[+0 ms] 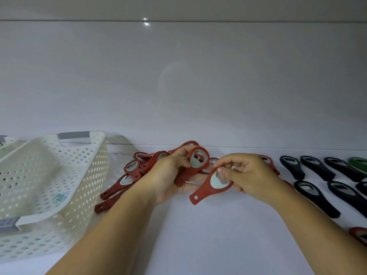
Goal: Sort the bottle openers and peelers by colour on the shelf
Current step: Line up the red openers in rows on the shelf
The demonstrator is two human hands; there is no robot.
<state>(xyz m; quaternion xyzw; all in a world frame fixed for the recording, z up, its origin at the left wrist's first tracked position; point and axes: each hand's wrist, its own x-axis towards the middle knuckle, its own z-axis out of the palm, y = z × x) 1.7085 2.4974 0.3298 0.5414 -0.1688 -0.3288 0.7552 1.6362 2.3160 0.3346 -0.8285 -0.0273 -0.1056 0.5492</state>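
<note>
Gripping one red bottle opener [198, 158] in the left hand [168, 176], fingers curled round it with the metal-lined ring end raised. Pinching a second red opener [211, 185] by its head in the right hand [249, 175], handle and hang-hole pointing back toward the body. Hands close together, almost touching, each clamped on its own opener, low over the white shelf [198, 239].

Just left of and behind the left hand: a loose red heap [130, 172] of openers, overlapping at odd angles. Further left again, a white perforated basket [85, 187]. To the right of the right hand, apart from the heap: black openers [315, 193] laid in tidy rows, a green one [359, 163] beyond them at the frame edge, and a stray red opener [359, 235] near the right forearm (only partly in frame). No peelers to be made out.

Probably mid-sort, with the reds being gathered into one group.

Things likely to go wrong from here:
- Losing the right-hand pinch, a light hold on a smooth metal face, if the two held openers knock together.
- Snagging the tangled heap when setting either opener down, and dragging several out of place.
- Sweeping the right forearm across the black rows on the way back, given how near they lie.
- Overlooking the stray red opener on the black side, leaving the colours mixed.
</note>
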